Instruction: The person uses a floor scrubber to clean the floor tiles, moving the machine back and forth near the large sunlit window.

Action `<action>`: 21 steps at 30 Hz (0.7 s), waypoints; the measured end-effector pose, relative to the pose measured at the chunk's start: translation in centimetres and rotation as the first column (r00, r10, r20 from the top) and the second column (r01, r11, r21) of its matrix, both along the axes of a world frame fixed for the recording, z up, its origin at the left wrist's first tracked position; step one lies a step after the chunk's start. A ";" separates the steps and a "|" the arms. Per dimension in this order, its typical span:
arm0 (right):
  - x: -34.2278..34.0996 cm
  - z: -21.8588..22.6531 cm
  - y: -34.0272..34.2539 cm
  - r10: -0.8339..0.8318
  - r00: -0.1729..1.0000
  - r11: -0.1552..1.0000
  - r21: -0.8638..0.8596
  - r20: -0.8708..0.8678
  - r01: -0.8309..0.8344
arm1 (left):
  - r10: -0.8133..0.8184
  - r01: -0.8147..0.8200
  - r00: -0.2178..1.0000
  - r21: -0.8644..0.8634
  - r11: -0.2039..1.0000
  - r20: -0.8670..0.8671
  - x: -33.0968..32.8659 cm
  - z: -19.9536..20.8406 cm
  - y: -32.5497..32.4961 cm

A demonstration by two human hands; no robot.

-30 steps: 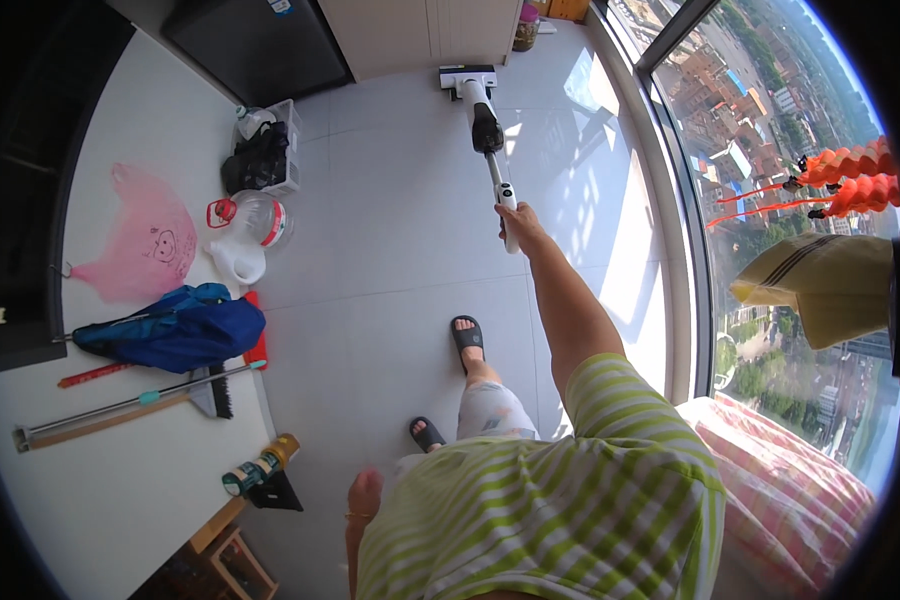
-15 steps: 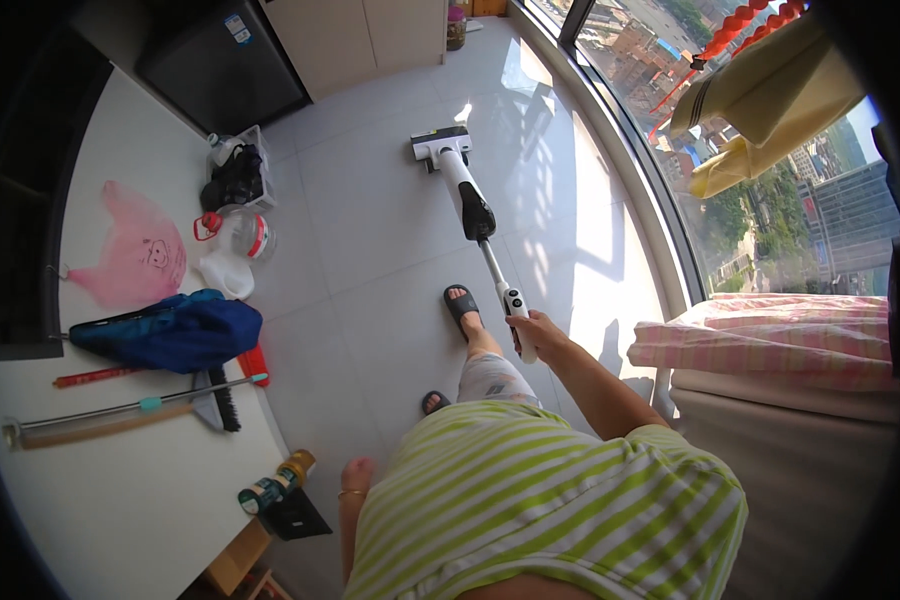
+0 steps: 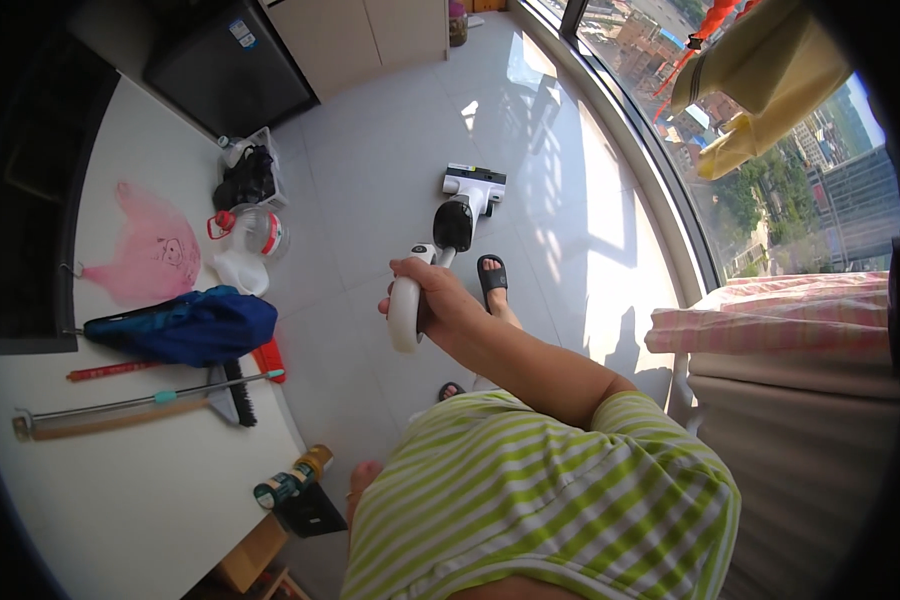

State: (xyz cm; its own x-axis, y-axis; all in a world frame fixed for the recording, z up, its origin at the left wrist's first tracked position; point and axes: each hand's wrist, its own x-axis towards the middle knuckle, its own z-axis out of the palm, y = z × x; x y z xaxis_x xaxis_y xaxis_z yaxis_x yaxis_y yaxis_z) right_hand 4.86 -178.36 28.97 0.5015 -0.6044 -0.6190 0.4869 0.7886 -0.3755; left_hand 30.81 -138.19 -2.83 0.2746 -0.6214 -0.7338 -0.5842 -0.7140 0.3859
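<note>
A white and black upright floor cleaner (image 3: pixel 454 226) stands on the grey tiles, its wide floor head (image 3: pixel 475 182) flat on the floor ahead of me. My right hand (image 3: pixel 436 296) is closed around its white loop handle, which is raised and tilted toward me. The thin shaft is foreshortened behind that hand. My left hand (image 3: pixel 364 477) hangs low at my side, partly covered by my striped shirt; its fingers are smeared and hard to read. It is nearest to some green and gold cans (image 3: pixel 292 478).
Along the left wall are a crate (image 3: pixel 272 165) with dark bags, a clear plastic jug (image 3: pixel 265 232), a blue umbrella-like bundle (image 3: pixel 185 330) and a broom (image 3: pixel 232 395). A dark fridge (image 3: pixel 232 70) stands far left. Windows and a draped pink cloth (image 3: pixel 760 315) line the right.
My right hand has swung the handle left and raised it nearer. The floor head has shifted right and toward me. My feet show slightly farther right.
</note>
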 end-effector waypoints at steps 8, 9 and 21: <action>-2.5 -5.1 -15.2 -0.273 0.954 0.956 0.075 -0.121 0.283 | 0.033 -0.033 0.999 0.008 0.999 -0.013 -4.3 3.2 -8.4; -3.3 -5.9 -17.8 -0.310 0.937 0.944 0.064 -0.161 0.324 | 0.029 -0.028 1.000 0.018 0.999 -0.007 -4.9 3.6 -9.0; -15.7 -16.1 -47.1 -0.419 0.809 0.907 -0.149 -0.412 0.394 | 0.119 -0.109 0.990 -0.142 0.984 0.069 -9.8 10.7 -32.2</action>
State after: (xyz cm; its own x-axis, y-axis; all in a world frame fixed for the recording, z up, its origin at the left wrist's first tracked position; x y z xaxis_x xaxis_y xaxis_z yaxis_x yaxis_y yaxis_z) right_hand -10.88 -225.46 12.88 -0.1023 -0.7323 -0.6733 0.5409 0.5271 -0.6555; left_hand 21.05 -170.42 7.90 0.4015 -0.6764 -0.6175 -0.5337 -0.7207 0.4424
